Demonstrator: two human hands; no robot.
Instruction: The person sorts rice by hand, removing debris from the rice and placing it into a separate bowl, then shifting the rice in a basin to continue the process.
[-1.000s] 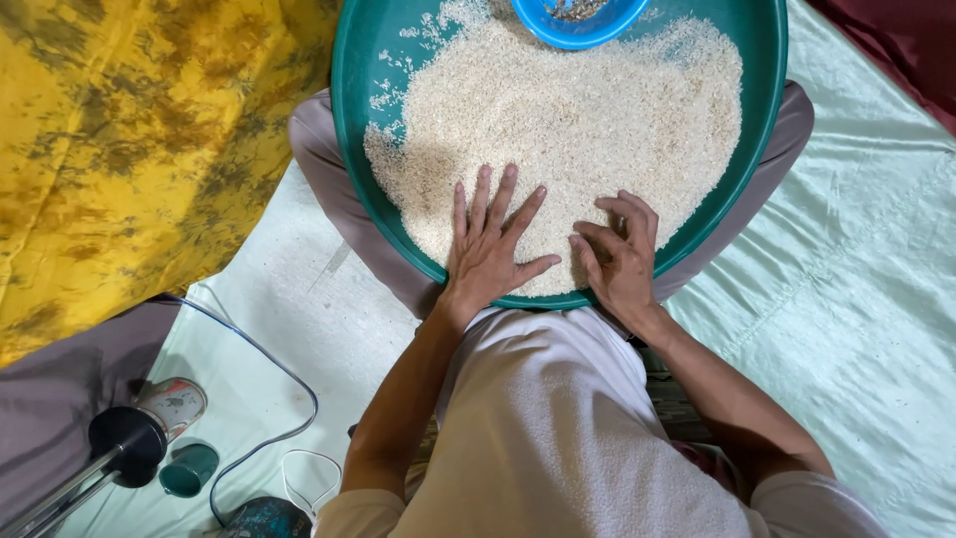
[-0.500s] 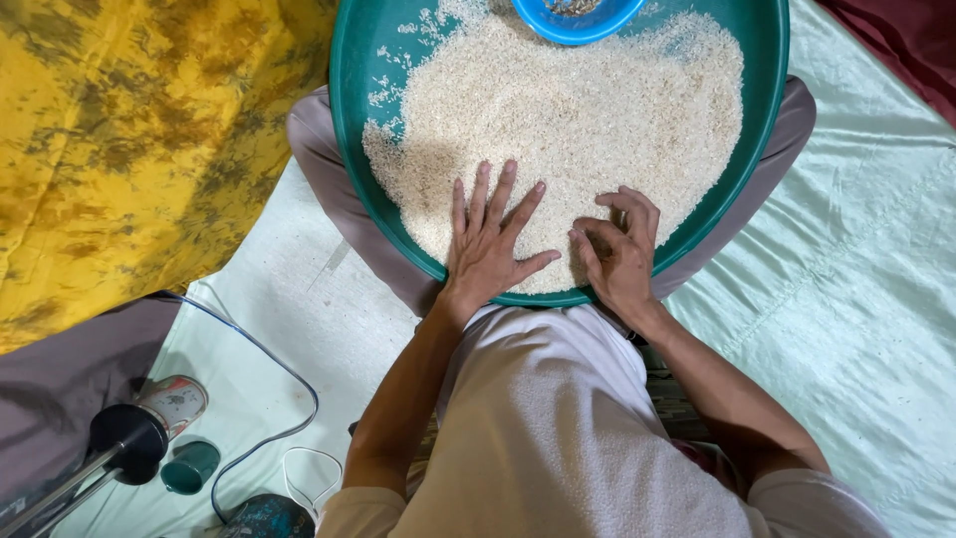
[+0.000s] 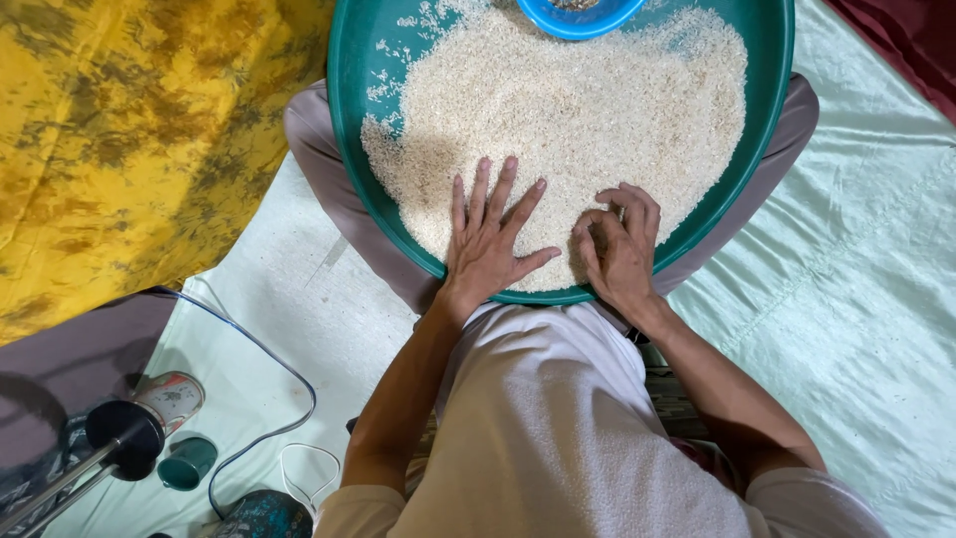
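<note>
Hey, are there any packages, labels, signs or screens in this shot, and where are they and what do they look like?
Printed can or container: bottom left on the pale green sheet, beside a black stand; round, whitish face with a red rim and small markings, too blurred to tell its kind.
Small dark green cup or cap: just below it, plain, no label visible.
No signs or screens in view.

Teal basin (image 3: pixel 351 149), white rice (image 3: pixel 568 120), mottled yellow cloth (image 3: pixel 129 139).
</note>
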